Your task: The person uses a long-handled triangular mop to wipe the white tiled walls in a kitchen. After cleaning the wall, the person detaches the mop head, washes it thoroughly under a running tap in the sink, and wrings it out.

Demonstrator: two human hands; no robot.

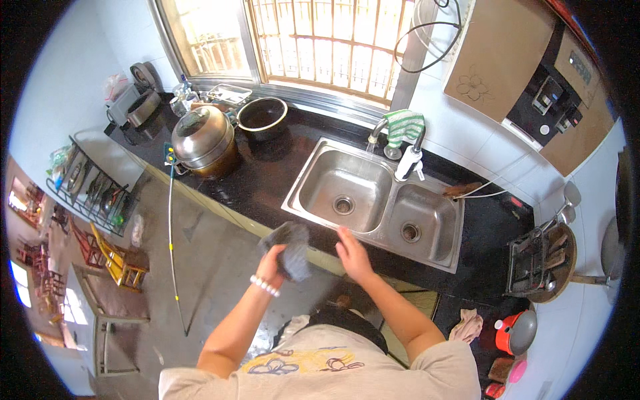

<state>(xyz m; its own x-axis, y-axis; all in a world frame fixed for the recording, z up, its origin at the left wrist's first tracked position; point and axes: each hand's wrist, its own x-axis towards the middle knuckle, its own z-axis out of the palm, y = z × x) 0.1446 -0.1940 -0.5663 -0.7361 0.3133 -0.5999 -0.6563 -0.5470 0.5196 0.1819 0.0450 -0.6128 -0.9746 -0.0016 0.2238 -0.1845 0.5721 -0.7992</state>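
A dark grey cloth [291, 252], bunched and slightly blurred, hangs in front of the counter's edge with my left hand [272, 265] closed on it. White beads circle that wrist. My right hand [352, 256] holds nothing; its fingers are apart, near the front rim of the double sink [288, 204]. Both steel basins show their drains. Behind the sink stands a faucet [409, 164] with a white fitting, and a green-striped towel [404, 125] drapes over the pipes there.
On the black counter [260, 177] stand a large domed steel pot [203, 143] and a dark basin [262, 119]. A thin pole [172, 253] leans against the counter's left part. A utensil rack [533, 260], a pink cloth [467, 325] and a red pan [515, 332] are at the right.
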